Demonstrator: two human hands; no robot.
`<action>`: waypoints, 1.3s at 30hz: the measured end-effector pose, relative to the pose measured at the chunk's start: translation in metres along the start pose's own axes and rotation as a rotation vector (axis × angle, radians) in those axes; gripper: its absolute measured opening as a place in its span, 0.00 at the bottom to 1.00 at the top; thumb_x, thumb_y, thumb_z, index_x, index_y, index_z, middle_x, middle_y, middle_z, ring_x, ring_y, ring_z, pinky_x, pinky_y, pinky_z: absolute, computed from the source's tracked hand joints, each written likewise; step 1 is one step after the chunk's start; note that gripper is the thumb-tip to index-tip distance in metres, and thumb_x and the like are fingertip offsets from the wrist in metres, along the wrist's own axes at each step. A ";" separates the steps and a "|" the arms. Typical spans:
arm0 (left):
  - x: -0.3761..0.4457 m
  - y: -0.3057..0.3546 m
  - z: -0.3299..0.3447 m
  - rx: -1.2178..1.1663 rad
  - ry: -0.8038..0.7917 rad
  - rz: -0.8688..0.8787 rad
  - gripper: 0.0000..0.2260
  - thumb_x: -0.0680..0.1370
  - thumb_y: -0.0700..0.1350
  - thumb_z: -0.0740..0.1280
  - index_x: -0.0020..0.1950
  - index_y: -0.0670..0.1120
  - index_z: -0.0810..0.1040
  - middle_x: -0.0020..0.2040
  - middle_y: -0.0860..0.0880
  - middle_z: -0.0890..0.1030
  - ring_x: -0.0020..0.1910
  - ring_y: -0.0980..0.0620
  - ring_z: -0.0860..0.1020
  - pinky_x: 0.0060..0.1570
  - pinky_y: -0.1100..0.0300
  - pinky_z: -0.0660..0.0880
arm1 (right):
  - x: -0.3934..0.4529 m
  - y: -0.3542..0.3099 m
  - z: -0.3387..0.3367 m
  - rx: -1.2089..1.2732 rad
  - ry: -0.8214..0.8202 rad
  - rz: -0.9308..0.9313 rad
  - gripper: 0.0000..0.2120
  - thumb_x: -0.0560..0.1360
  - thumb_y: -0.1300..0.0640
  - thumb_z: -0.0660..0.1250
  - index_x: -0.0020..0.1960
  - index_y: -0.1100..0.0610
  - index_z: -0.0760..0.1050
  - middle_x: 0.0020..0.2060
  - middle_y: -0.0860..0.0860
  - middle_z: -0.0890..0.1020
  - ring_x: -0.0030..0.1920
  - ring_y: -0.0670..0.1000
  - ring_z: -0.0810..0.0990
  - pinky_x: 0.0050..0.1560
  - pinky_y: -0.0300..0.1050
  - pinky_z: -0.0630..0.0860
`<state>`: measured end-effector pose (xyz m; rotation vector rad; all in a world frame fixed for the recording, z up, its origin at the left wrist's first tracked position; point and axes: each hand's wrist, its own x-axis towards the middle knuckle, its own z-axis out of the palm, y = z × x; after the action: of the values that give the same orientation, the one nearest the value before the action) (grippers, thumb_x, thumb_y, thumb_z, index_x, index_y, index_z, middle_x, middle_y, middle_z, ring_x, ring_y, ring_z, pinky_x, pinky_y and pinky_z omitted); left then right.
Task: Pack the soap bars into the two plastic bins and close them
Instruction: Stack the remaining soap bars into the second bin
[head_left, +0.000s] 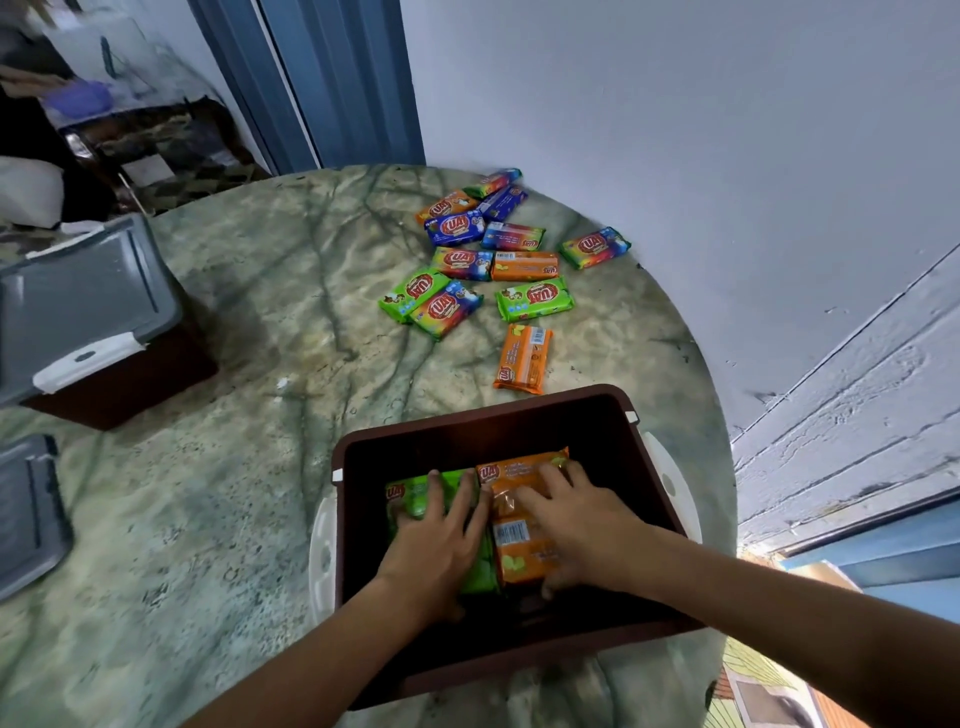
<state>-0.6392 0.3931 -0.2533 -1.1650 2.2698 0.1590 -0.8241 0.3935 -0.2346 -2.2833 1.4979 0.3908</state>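
Note:
An open brown plastic bin (597, 415) stands near the table's front edge. Inside it lie green soap bars (415, 493) on the left and orange soap bars (519, 551) on the right. My left hand (436, 540) rests flat on the green bars, fingers spread. My right hand (576, 525) presses on the orange bars, thumb curled at their near end. Several more wrapped soap bars (498, 260) in green, orange, blue and rainbow wrappers lie loose on the far side of the table. A second brown bin (130, 374) with a grey lid on top stands at the left.
The round marbled table (249, 441) ends close to a white wall on the right. A loose grey lid (26, 514) lies at the left edge. One orange bar (522, 358) lies just beyond the open bin. Furniture and clutter sit beyond the table at the far left.

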 end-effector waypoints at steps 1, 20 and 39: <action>0.000 0.000 -0.001 -0.026 0.001 -0.001 0.52 0.70 0.60 0.70 0.76 0.44 0.35 0.77 0.40 0.40 0.74 0.31 0.44 0.60 0.33 0.69 | -0.003 0.001 -0.001 0.139 0.038 0.066 0.42 0.69 0.43 0.72 0.74 0.50 0.53 0.72 0.55 0.56 0.70 0.60 0.61 0.62 0.54 0.72; 0.001 -0.002 -0.006 -0.126 0.021 -0.020 0.49 0.72 0.55 0.70 0.77 0.43 0.37 0.77 0.39 0.43 0.73 0.29 0.45 0.59 0.31 0.67 | 0.013 0.000 -0.003 0.672 -0.032 0.305 0.32 0.69 0.50 0.70 0.68 0.43 0.59 0.59 0.52 0.75 0.53 0.51 0.79 0.56 0.46 0.78; -0.044 -0.129 0.006 -2.064 -0.002 -0.481 0.23 0.74 0.62 0.64 0.50 0.42 0.81 0.48 0.41 0.81 0.42 0.43 0.79 0.44 0.52 0.76 | 0.000 0.095 -0.053 1.339 0.024 0.577 0.27 0.73 0.34 0.62 0.53 0.57 0.80 0.39 0.54 0.81 0.37 0.52 0.80 0.39 0.45 0.76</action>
<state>-0.5167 0.3468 -0.2147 -2.2981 1.0219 2.5473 -0.9101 0.3355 -0.2029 -0.8143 1.6224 -0.4209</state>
